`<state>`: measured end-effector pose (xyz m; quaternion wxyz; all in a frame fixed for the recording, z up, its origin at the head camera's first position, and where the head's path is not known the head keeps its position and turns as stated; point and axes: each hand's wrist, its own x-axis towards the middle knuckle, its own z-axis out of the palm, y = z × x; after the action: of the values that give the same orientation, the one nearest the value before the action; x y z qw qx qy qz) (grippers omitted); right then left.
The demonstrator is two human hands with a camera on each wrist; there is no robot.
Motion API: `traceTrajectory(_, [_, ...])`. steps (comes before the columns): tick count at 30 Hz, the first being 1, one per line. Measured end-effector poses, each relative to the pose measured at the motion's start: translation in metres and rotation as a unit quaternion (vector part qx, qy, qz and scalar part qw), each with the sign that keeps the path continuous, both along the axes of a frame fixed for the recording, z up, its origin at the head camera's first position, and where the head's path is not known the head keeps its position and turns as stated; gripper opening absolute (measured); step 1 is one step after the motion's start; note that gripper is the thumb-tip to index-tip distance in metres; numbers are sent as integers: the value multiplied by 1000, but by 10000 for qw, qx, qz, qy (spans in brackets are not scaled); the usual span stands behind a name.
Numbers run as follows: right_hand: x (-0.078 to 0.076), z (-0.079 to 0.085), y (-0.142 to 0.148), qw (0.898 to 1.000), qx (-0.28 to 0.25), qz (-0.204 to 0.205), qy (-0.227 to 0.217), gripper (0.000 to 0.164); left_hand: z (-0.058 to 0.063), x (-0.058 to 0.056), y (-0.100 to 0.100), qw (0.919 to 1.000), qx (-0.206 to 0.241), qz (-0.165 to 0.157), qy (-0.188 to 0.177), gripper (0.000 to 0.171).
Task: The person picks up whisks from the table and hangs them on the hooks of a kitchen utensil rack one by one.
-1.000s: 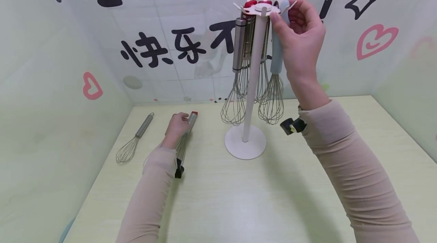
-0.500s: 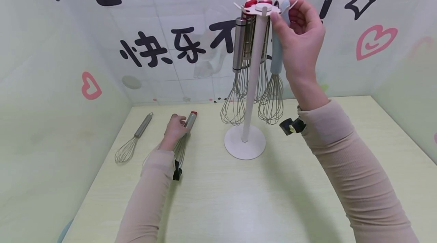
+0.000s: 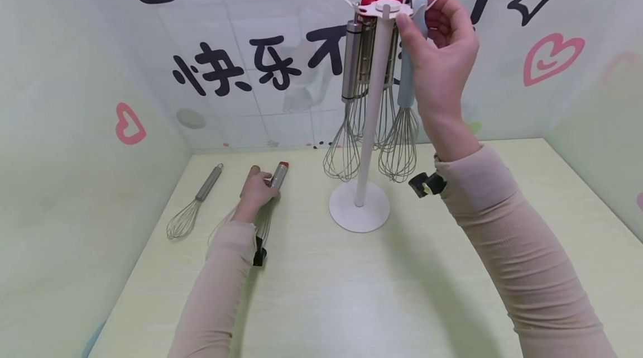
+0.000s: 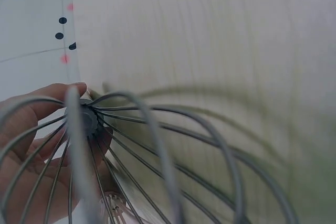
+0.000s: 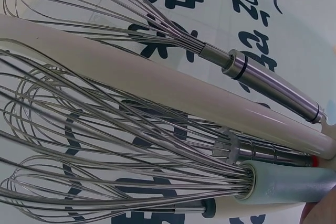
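Observation:
My left hand [image 3: 256,190] holds a whisk [image 3: 278,177] with a metal handle and red end, low at the table on the left. In the left wrist view, my fingers [image 4: 44,103] curl round the handle behind the wire loops [image 4: 173,124]. Beside that hand lies another whisk with a brown handle [image 3: 248,181], partly hidden. My right hand [image 3: 444,56] pinches the top of a whisk with a light-blue handle [image 3: 406,81], which hangs on a white stand [image 3: 374,95]. Its thumb lies at the edge of the stand's hook disc.
Several other whisks hang round the stand, one with a steel handle [image 3: 351,62] on its left. The stand's round base [image 3: 346,218] rests on the pale table [image 3: 311,296]. A steel whisk [image 3: 205,187] lies at far left. A printed wall [image 3: 281,129] closes off the back.
My left hand has shifted slightly down the red-ended whisk, so more of its handle and the neighbouring brown handle shows. The right hand holds its place; the head view has tilted slightly.

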<state>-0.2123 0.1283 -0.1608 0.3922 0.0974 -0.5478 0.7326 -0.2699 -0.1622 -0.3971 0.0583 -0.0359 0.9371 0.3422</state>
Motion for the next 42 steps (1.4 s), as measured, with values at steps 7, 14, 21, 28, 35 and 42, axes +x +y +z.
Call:
traceTrajectory(7, [8, 2, -9, 9997, 37, -250, 16, 29, -3, -1, -1, 9999, -15, 6, 122, 59])
traceTrajectory(14, [13, 4, -14, 9991, 112, -401, -19, 29, 0, 1, -1, 9999, 66, 79, 129, 58])
traceTrajectory(21, [8, 1, -13, 9990, 114, -426, 121, 30, -2, -2, 0, 9994, 246, 185, 143, 57])
traceTrajectory(28, [1, -3, -10, 9993, 66, -329, 137, 32, 3, 1, 3, 9997, 106, 130, 172, 57])
traceTrajectory(35, [-2, -6, -7, 9998, 77, -137, 131, 35, 10, 4, 5, 9994, 265, 30, 203, 57])
traceTrajectory(42, [-2, -8, -5, 9993, 193, -85, 306, 35, 13, 2, 7, 9986, 437, -105, 294, 58])
